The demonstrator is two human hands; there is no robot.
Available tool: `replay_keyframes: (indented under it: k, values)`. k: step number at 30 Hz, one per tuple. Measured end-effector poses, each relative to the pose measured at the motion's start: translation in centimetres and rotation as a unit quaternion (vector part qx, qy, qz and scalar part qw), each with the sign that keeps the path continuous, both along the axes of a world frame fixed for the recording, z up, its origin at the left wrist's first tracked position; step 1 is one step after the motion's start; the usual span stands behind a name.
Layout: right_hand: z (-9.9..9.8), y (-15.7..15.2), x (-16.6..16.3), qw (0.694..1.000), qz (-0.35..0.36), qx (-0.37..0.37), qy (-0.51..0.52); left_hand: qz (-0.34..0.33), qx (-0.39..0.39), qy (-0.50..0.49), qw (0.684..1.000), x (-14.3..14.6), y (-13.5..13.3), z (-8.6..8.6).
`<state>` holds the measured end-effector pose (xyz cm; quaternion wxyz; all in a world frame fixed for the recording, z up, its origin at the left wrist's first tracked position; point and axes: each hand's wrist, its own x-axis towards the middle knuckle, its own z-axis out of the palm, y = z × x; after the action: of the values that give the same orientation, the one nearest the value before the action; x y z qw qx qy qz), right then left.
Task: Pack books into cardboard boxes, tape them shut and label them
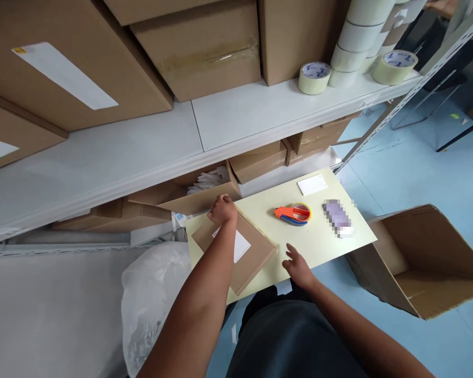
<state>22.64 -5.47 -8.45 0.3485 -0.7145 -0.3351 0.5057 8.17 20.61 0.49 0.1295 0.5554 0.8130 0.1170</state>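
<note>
Hands of one person reach down over a pale yellow flat board (pixel 319 247) in the lower middle of the frame. The left hand (pixel 223 210) rests at the far corner of a flat brown cardboard parcel with a white label (pixel 244 262), fingers curled over the parcel's top edge and gripping it. The parcel lies on the left part of the board, turned at an angle, with the forearm crossing over its label. The right hand (pixel 297 265) hovers just right of the parcel near the board's front edge, fingers spread and loose, holding nothing; whether it touches the board cannot be told.

Further right on the board, near the middle of the frame, lies an orange and blue tape dispenser with a yellow roll (pixel 294 213). Beside it sits a small purple object (pixel 336 216), blurred out, and above that a white card (pixel 312 185).

In the upper half of the frame a white metal shelf (pixel 142 152) carries large brown cardboard boxes (pixel 205 47) and, at upper right, rolls of clear packing tape (pixel 314 77). Under the shelf stand more cartons, one open with white material inside (pixel 208 181). An open empty cardboard box (pixel 429 262) sits on the blue floor at right, and a clear plastic bag (pixel 150 299) at lower left.
</note>
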Motion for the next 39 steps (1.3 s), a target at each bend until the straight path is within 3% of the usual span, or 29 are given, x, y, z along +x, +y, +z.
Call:
replay_keyframes:
  k: [4, 9, 15, 21, 25, 28, 31, 34, 39]
  values:
    - [1.6, 0.3, -4.7, 0.984, -0.074, 0.029, 0.161, 0.003, 0.013, -0.007, 1.0, -0.2, -0.5, 0.7]
    - [4.6, 1.0, -6.7, 0.973, -0.121, 0.079, 0.178, 0.002, 0.021, -0.01, 1.0, -0.4, -1.2, 1.4]
    - [5.5, 1.5, -8.4, 0.963, -0.171, 0.087, 0.187, -0.042, -0.006, -0.026, 0.999, -1.4, -1.9, 2.0]
    - [5.5, 3.1, -8.3, 0.96, -0.194, 0.072, 0.186, -0.134, -0.098, -0.062, 0.984, -5.6, -1.9, 3.8]
    - [5.8, 4.5, -8.0, 0.962, -0.198, 0.073, 0.175, -0.129, -0.124, -0.081, 0.98, -9.2, -3.1, 5.2]
    - [6.8, 5.2, -8.0, 0.967, -0.191, 0.099, 0.135, -0.114, -0.093, -0.101, 0.984, -12.1, -5.0, 5.6]
    - [8.2, 5.1, -7.6, 0.97, -0.14, 0.178, 0.094, -0.09, 0.004, -0.19, 0.978, -15.2, -7.8, 4.7]
    - [9.1, 4.0, -6.5, 0.972, -0.042, 0.23, 0.035, -0.058, 0.07, -0.274, 0.958, -18.1, -11.7, 2.6]
    - [8.1, 0.8, -5.0, 0.96, 0.089, 0.255, -0.073, -0.06, 0.08, -0.257, 0.961, -21.1, -18.6, -0.9]
